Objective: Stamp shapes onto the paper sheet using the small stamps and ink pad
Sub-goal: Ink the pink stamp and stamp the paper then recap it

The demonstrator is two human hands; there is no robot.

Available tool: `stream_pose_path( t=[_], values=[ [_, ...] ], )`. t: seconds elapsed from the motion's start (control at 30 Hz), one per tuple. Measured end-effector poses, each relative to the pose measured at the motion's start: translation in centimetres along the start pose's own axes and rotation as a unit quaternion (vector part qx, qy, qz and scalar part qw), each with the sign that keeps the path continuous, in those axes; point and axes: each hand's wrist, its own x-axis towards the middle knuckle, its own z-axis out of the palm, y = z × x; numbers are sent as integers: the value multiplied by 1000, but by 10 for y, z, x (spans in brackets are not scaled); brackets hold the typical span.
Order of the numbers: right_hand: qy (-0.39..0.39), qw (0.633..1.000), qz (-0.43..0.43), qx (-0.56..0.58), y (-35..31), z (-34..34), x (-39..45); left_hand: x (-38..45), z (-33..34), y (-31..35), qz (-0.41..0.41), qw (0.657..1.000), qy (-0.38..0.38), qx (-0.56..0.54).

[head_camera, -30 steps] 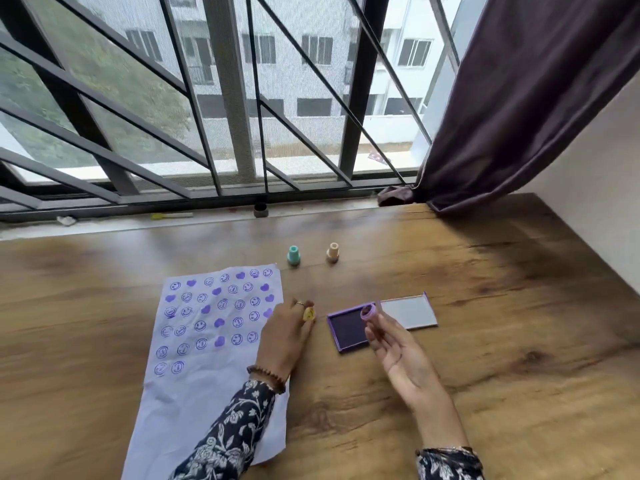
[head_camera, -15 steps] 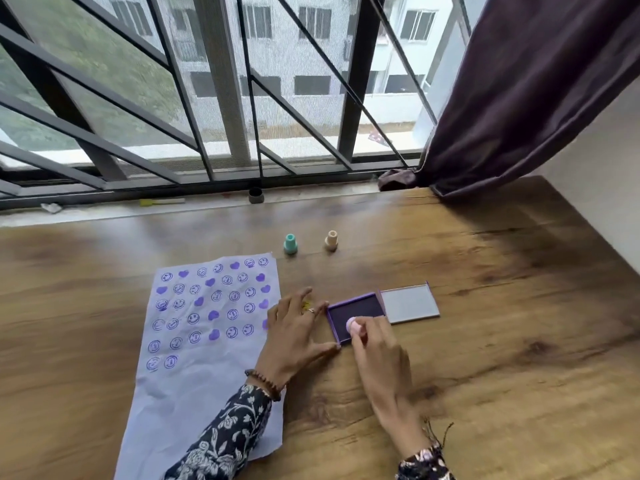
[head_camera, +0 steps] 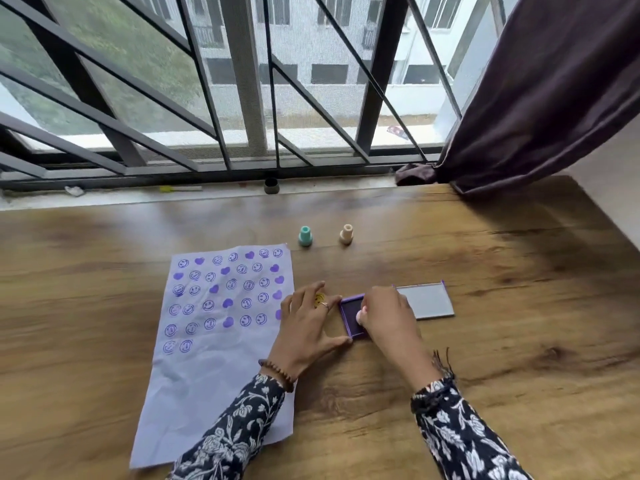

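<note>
A pale lilac paper sheet [head_camera: 214,368] lies on the wooden table, its upper half covered with purple smiley and heart prints. Right of it sits the purple ink pad [head_camera: 350,315] with its grey lid [head_camera: 427,301] folded out flat. My right hand [head_camera: 388,315] presses a small pink stamp [head_camera: 362,313] down on the pad; the fingers hide most of the stamp. My left hand [head_camera: 308,327] rests with spread fingers against the pad's left edge, and a small yellow stamp [head_camera: 319,298] peeks from under its fingers.
A teal stamp [head_camera: 305,236] and a beige stamp [head_camera: 346,234] stand upright beyond the paper's top right corner. A window sill with a small dark cap [head_camera: 271,185] runs along the table's back edge. A dark curtain [head_camera: 540,91] hangs at the back right.
My right hand turned the pink stamp over and brought it down onto the ink pad. My left hand slid right and spread its fingers against the pad's edge.
</note>
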Motion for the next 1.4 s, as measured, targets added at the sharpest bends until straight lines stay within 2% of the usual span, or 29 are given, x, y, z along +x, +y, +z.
stream_pose_path(
  t=[0.13, 0.2, 0.27, 0.33, 0.43, 0.47, 0.5, 0.57, 0.7, 0.77, 0.97, 1.07, 1.17, 1.3, 1.4],
  values=[
    [-101, 992, 58, 54, 2, -18, 15, -10, -10, 0, -28, 998, -24, -45],
    [-88, 986, 79, 119, 6, -18, 12, -20, -25, -9, -41, 996, -8, -76],
    [-24, 974, 93, 205, 4, -11, 1, -35, -45, -28, -44, 997, 19, -67],
    [8, 937, 102, 333, -9, -1, -16, -53, -68, -55, -52, 996, 49, -44],
    [-24, 826, 115, 552, -48, 16, -40, -81, -100, -101, -72, 994, 78, -40],
    [-31, 798, 117, 591, -64, 22, -47, -89, -107, -116, -81, 993, 71, -39],
    [-33, 786, 113, 608, -80, 30, -54, -96, -113, -128, -89, 994, 61, -35],
    [-21, 801, 92, 591, -112, 46, -68, -107, -116, -151, -95, 995, 24, -15],
    [42, 904, 33, 424, -162, 73, -88, -121, -100, -181, -88, 994, -60, 5],
    [80, 930, 0, 358, -177, 85, -93, -123, -94, -188, -93, 994, -59, -8],
    [137, 969, -81, 190, -192, 116, -103, -126, -88, -190, -71, 997, -25, -3],
    [172, 976, -101, 83, -196, 123, -104, -126, -87, -190, -72, 997, -28, -1],
    [188, 977, -99, 25, -200, 122, -102, -126, -87, -190, -73, 997, -35, 0],
    [171, 980, -96, -17, -203, 114, -97, -126, -86, -191, -68, 997, -30, -6],
    [103, 990, -87, -40, -203, 106, -86, -127, -86, -192, -67, 997, -28, -9]
  ],
)
